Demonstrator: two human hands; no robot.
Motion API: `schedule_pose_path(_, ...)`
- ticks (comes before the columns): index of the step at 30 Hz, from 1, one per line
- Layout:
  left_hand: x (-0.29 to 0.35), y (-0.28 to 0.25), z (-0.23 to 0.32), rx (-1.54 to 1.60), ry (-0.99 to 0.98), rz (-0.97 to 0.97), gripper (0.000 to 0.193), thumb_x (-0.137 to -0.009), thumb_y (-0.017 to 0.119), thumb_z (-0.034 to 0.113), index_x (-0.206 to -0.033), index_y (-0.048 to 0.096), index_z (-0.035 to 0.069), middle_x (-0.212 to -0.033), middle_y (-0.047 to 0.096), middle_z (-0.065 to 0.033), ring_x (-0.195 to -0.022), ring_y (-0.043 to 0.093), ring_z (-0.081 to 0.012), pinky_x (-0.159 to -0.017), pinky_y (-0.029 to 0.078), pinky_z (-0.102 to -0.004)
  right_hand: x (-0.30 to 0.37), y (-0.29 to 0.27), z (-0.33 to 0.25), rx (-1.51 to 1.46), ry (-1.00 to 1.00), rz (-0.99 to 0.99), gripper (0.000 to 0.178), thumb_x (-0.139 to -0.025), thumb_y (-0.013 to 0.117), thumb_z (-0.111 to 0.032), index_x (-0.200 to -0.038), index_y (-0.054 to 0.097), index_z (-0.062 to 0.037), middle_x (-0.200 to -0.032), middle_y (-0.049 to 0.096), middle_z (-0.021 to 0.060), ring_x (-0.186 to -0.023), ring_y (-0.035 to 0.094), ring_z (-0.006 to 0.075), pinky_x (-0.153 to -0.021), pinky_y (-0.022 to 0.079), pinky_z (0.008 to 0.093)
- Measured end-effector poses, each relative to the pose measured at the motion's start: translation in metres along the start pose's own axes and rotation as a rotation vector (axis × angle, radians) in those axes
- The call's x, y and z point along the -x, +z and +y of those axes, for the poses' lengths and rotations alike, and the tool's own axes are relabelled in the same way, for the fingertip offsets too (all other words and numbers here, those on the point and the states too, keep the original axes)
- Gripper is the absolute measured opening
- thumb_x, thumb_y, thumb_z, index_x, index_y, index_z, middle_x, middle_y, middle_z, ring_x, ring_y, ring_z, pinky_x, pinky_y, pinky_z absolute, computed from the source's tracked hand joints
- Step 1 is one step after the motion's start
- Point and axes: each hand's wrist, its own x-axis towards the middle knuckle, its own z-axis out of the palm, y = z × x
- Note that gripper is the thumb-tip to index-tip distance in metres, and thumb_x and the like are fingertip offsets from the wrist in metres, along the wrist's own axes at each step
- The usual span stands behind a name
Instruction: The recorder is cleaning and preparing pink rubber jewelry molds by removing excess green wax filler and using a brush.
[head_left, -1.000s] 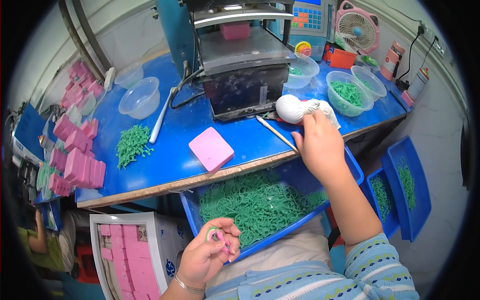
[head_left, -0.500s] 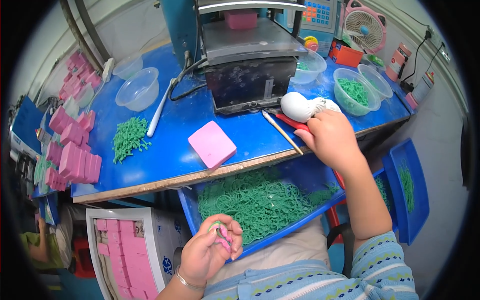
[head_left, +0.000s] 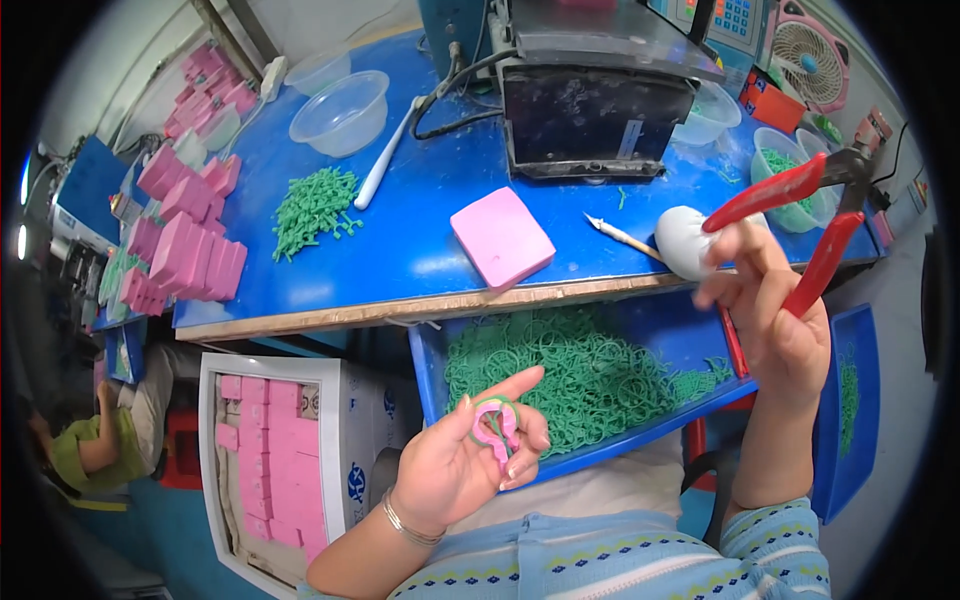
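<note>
Over the drawer-like blue tray [head_left: 432, 398] my left hand [head_left: 450, 455] holds a small pink-and-green ring-shaped piece [head_left: 497, 425] between thumb and fingers, palm up. At the right, my right hand [head_left: 775, 330] is closed around the spread red handles of a pair of pliers [head_left: 835, 245]. The jaws of the pliers point up and right, away from me, and their exact shape is hard to make out. Behind that hand, partly hidden, a white rounded bundle [head_left: 682, 240] lies on the blue table. Tangled green rubbery strands [head_left: 550, 365] fill much of the tray.
A pink block [head_left: 502, 238] rests near the edge of the blue table [head_left: 400, 255]. Left of it lie green pieces [head_left: 312, 205], a white rod [head_left: 385, 160] and pink block stacks [head_left: 190, 240]. A black press [head_left: 600, 120] stands behind; a light-handled pointed tool [head_left: 625, 237] lies right. Another person [head_left: 100, 440] sits far left.
My right hand has lifted the red-handled pliers off the table and raised them. My left hand has turned, showing more of the pink-and-green piece. The whole view has shifted.
</note>
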Motion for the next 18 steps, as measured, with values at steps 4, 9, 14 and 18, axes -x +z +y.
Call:
schedule_pose_path(4,-0.001,-0.003,-0.001,-0.073,0.029,-0.035,0.049,-0.095,0.027,0.033,-0.130,0.033,-0.002,-0.099,0.054,-0.0178,-0.069,0.044,-0.0174,-0.063,0.037,-0.0293,0.016,0.015,-0.001,0.162,0.245,0.046,0.028,-0.081,0.052,-0.024,-0.071,0.053,0.0017,-0.101,0.047,0.0153,-0.089,0.044,0.0199,-0.079,0.036,0.0291)
schedule_pose_path(9,0.005,-0.002,-0.001,-0.333,0.141,-0.023,0.048,-0.095,0.030,0.033,-0.126,0.036,-0.003,-0.103,0.052,-0.0151,-0.074,0.045,-0.0166,-0.066,0.038,-0.0294,0.027,0.039,0.007,0.054,0.231,-0.101,0.023,-0.078,0.054,-0.020,-0.078,0.059,0.0032,-0.123,0.034,0.0214,-0.111,0.042,0.0290,-0.092,0.035,0.0388)
schedule_pose_path(14,0.008,0.006,-0.001,-0.501,0.263,0.081,0.048,-0.093,0.038,0.030,-0.127,0.034,-0.003,-0.111,0.047,-0.0096,-0.095,0.046,-0.0166,-0.082,0.038,-0.0313,0.038,0.057,0.016,-0.603,0.396,-0.274,0.025,-0.078,0.054,-0.015,-0.089,0.061,0.0060,-0.138,0.020,0.0233,-0.128,0.028,0.0345,-0.100,0.030,0.0481)
schedule_pose_path(18,0.009,0.002,0.002,-0.553,0.339,0.105,0.048,-0.092,0.043,0.027,-0.128,0.034,-0.003,-0.111,0.048,-0.0093,-0.103,0.046,-0.0169,-0.089,0.036,-0.0326,0.048,0.067,0.026,-0.740,0.520,-0.388,0.010,-0.076,0.058,-0.011,-0.076,0.060,-0.0006,-0.128,0.035,0.0219,-0.120,0.038,0.0311,-0.097,0.033,0.0428)
